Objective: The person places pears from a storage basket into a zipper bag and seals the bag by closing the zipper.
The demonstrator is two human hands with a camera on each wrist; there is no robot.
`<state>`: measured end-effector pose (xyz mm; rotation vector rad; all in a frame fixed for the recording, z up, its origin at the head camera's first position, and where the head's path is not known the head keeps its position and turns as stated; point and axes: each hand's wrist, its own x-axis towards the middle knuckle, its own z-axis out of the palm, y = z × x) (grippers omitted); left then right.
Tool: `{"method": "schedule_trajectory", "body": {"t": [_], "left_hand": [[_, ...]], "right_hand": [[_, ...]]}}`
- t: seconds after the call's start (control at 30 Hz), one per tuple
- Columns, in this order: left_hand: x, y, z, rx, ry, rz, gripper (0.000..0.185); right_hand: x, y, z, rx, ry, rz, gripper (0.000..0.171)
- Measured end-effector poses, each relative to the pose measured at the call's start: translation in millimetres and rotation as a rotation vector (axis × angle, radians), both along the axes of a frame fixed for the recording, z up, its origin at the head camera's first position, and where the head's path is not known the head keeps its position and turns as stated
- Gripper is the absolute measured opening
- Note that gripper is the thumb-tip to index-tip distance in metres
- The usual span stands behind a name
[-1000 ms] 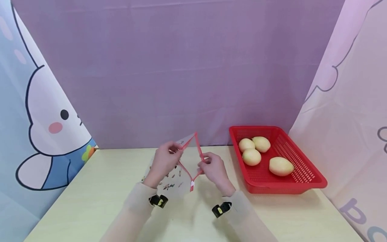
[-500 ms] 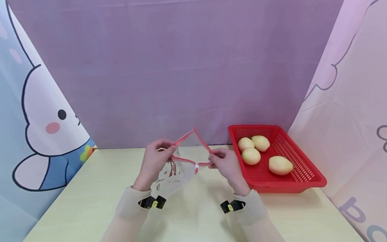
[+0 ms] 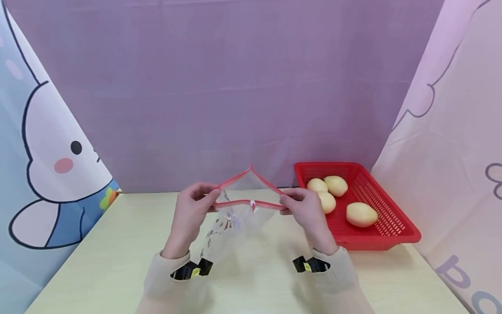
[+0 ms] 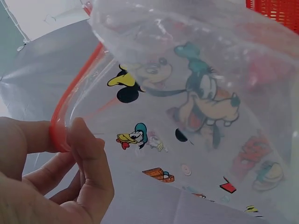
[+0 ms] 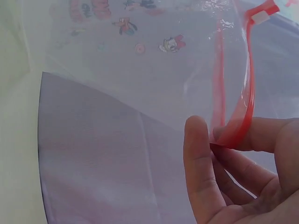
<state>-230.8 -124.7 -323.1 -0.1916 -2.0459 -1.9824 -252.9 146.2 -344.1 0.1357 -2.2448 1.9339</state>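
A clear plastic zip bag (image 3: 231, 224) printed with cartoon figures has a red zip rim (image 3: 249, 203). It hangs above the table between both hands, its mouth pulled wide. My left hand (image 3: 194, 209) pinches the rim's left end (image 4: 60, 135). My right hand (image 3: 303, 209) pinches the right end (image 5: 229, 135). A small white slider (image 3: 253, 204) sits on the near edge of the rim. The cartoon prints (image 4: 205, 100) fill the left wrist view.
A red mesh basket (image 3: 384, 229) stands on the pale table (image 3: 98, 261) at the right and holds several yellow lemon-like fruits (image 3: 361, 213). Purple cloth (image 3: 235, 87) hangs behind, with cartoon curtains at both sides.
Both hands moved apart and rose slightly, stretching the bag's mouth from a narrow upright diamond into a wide, flat opening. The slider shifted toward the middle of the near edge.
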Motion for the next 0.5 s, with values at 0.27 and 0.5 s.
{"method": "schedule_trajectory", "body": {"t": [0.27,0.5], "left_hand": [[-0.4,-1,3.7,0.003,-0.017,-0.02,0.02],[-5.3,7,-2.3,-0.019,-0.026,-0.068,0.019]], "right_hand": [[3.0,11,3.7,0.024,0.013,-0.002,0.023],[1.3,11,4.0,0.031,0.013,0.004,0.021]]}}
